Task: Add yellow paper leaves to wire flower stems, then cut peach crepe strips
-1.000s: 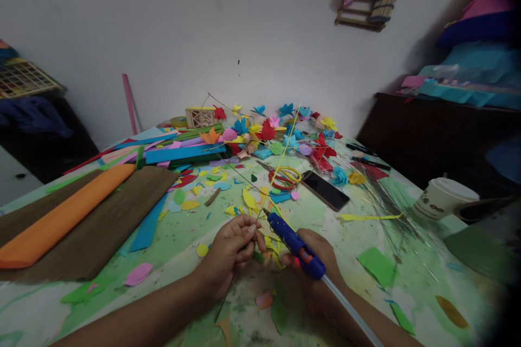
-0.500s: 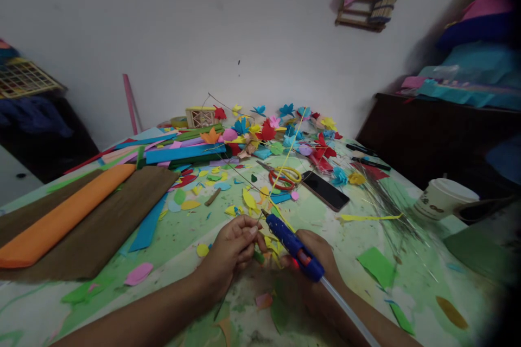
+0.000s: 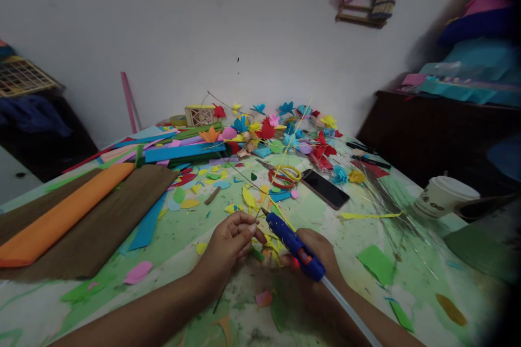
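A: What's closest?
B: A clear glue stick (image 3: 345, 306), running from the bottom edge into the back of a blue glue gun (image 3: 288, 236).
A: Who has that?
B: The right hand (image 3: 324, 246), its fingers wrapped round the grip. A small red glow shows just beside it.
A: And the left hand (image 3: 232, 238)?
B: Thumb and fingers pinched together on a thin wire (image 3: 221, 296). It slants up through the hand, lower end below the palm, upper end by the gun's nozzle. I can't tell whether they touch.
A: What's around them?
B: Yellow scraps (image 3: 275, 249) lie between the hands on the worktop (image 3: 171, 257). Off to the left are brown paper (image 3: 118, 222) and a folded orange paper (image 3: 73, 217).
A: Further out?
B: Scissors (image 3: 280, 176) with red and yellow handles, just beside a dark phone (image 3: 324, 190). A lidded cup (image 3: 439, 198) stands well to the right.
A: Beyond those?
B: A heap of paper flowers (image 3: 266, 129), mostly red, blue and yellow, then the pale wall (image 3: 183, 21).
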Demonstrator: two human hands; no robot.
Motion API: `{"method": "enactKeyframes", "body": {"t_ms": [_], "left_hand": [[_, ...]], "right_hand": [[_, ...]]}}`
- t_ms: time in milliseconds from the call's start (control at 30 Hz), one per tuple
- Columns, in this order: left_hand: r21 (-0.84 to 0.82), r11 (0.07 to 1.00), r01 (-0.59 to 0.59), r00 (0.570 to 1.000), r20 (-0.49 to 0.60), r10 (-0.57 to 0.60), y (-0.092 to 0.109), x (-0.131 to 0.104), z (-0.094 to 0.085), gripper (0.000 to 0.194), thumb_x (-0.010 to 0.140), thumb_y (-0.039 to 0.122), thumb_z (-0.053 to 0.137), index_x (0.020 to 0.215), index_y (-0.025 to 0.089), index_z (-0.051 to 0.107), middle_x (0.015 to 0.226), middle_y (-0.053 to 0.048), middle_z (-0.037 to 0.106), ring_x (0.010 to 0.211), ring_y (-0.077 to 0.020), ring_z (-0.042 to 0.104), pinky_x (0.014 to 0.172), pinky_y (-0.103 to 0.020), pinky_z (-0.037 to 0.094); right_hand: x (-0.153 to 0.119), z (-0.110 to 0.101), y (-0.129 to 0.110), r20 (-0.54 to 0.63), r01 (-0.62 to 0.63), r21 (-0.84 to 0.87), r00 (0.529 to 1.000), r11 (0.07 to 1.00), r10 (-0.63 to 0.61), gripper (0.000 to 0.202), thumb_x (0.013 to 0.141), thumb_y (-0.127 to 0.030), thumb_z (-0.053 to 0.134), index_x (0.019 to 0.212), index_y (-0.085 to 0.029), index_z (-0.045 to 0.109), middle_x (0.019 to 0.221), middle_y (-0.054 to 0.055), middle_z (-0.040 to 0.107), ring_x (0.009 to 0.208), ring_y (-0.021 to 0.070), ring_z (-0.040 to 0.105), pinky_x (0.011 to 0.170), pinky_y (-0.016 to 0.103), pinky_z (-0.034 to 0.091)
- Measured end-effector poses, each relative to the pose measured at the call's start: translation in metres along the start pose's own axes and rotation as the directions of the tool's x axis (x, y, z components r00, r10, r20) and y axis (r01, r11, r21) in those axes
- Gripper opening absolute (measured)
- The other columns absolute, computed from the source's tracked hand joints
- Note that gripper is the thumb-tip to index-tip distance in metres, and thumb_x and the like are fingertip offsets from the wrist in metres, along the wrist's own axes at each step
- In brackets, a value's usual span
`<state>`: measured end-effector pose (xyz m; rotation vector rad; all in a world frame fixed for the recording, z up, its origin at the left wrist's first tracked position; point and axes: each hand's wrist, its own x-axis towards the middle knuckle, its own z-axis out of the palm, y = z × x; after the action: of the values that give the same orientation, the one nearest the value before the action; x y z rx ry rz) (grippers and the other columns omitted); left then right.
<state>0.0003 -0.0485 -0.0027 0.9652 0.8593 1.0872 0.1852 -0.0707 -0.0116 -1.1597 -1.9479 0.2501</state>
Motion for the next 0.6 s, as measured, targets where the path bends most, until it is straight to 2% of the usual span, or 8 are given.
{"method": "enactKeyframes", "body": {"t_ms": [233,400,600], "left_hand": [[0.006,1.0,0.0,1.0,0.009,0.0,0.0003,0.0015,0.0001,0.027,0.075,0.032,0.065,0.088,0.015,0.049,0.067,-0.001,0.064,0.035,0.0014,0.024,0.033,-0.012,0.016],[0.02,1.0,0.002,1.0,-0.007,-0.002,0.0009,0.0013,0.0,0.026,0.076,0.031,0.065,0.089,0.015,0.049,0.067,-0.001,0.064,0.036,0.0011,0.025,0.034,-0.012,0.016],[0.013,1.0,0.003,1.0,-0.003,-0.003,0.0014,0.0013,-0.0001,0.028,0.074,0.03,0.066,0.089,0.015,0.049,0.066,-0.001,0.064,0.035,0.0012,0.025,0.033,-0.012,0.016]], "right_hand": [[-0.0009,-0.0002,-0.0001,-0.001,-0.018,-0.005,1.0,1.0,0.018,0.032,0.078,-0.038,0.053,0.059,-0.021,0.034,0.056,-0.004,0.038,0.052,0.0117,0.038,0.051,0.025,0.024],[0.0015,-0.0016,0.0004,0.025,0.038,-0.016,0.999,0.999,-0.038,0.033,0.078,-0.039,0.053,0.059,-0.021,0.034,0.054,-0.004,0.037,0.05,0.0111,0.038,0.049,0.025,0.023],[0.0004,-0.0002,-0.0014,-0.024,-0.028,-0.007,0.999,1.0,0.028,0.035,0.08,-0.041,0.052,0.058,-0.021,0.034,0.054,-0.004,0.038,0.05,0.0111,0.038,0.049,0.025,0.024]]}}
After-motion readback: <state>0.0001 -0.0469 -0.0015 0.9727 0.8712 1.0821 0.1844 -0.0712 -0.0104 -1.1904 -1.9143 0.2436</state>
